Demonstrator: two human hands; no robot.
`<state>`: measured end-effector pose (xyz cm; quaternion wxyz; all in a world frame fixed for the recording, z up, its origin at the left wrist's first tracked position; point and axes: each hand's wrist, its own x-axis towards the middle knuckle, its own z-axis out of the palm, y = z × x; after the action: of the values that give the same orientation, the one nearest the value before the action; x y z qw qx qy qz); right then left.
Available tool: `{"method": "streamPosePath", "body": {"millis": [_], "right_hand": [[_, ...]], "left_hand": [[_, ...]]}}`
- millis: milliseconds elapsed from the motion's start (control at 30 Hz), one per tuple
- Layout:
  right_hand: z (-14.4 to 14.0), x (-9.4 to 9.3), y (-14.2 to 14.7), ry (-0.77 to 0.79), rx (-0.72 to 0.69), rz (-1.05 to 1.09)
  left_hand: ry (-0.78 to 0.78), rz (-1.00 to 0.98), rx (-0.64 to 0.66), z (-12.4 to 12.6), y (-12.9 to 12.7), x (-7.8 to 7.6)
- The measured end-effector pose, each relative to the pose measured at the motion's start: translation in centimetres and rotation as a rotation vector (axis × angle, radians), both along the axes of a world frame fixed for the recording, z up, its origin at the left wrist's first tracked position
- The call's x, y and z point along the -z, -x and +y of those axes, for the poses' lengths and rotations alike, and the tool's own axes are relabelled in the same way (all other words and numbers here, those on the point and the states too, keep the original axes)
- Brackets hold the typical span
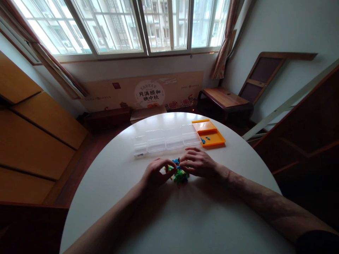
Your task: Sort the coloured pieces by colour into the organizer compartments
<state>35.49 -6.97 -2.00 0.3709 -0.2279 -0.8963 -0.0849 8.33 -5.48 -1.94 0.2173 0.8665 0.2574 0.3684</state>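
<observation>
Left hand (pixel 159 171), right hand (pixel 199 163) curled at small plastic pieces (pixel 181 176), grip unclear; orange tray (pixel 217 136) at 1 o'clock.

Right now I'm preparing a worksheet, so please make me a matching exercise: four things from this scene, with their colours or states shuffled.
Things
1. Pieces between the hands
2. Tray
3. Compartment box
4. Tabletop

Colours or states
A. White, with a curved edge
B. See-through
C. Mostly green and blue
D. Orange, with blue bits inside

Pairs: 1-C, 2-D, 3-B, 4-A

Small pieces (pixel 181 177), heaped, green, blue, yellow
</observation>
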Motion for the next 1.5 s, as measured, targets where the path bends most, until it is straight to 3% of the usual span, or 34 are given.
{"method": "streamPosePath", "body": {"millis": [300,500,700,867,967,1100,1500], "right_hand": [[-0.1,-0.3,0.2,-0.012,-0.022,0.014],[0.1,-0.2,-0.6,0.054,0.052,0.045],[1.8,0.4,-4.8,0.125,0.398,0.227],[3.4,2.0,-8.2,0.235,0.695,0.400],[3.8,3.1,-9.0,0.277,0.803,0.407],[3.9,3.6,-8.8,0.293,0.807,0.364],[3.6,2.8,-7.5,0.293,0.685,0.370]], "left_hand": [[-0.022,0.013,0.008,0.3,0.1,0.4],[-0.020,0.020,-0.112,0.1,0.4,0.1],[-0.070,0.078,-0.258,0.4,0.7,0.4],[-0.084,0.190,-0.260,0.5,1.0,0.8],[-0.080,0.209,-0.248,0.4,1.1,0.9],[-0.049,0.195,-0.245,0.4,1.0,0.8],[0.078,0.123,-0.206,0.7,0.5,0.2]]}}
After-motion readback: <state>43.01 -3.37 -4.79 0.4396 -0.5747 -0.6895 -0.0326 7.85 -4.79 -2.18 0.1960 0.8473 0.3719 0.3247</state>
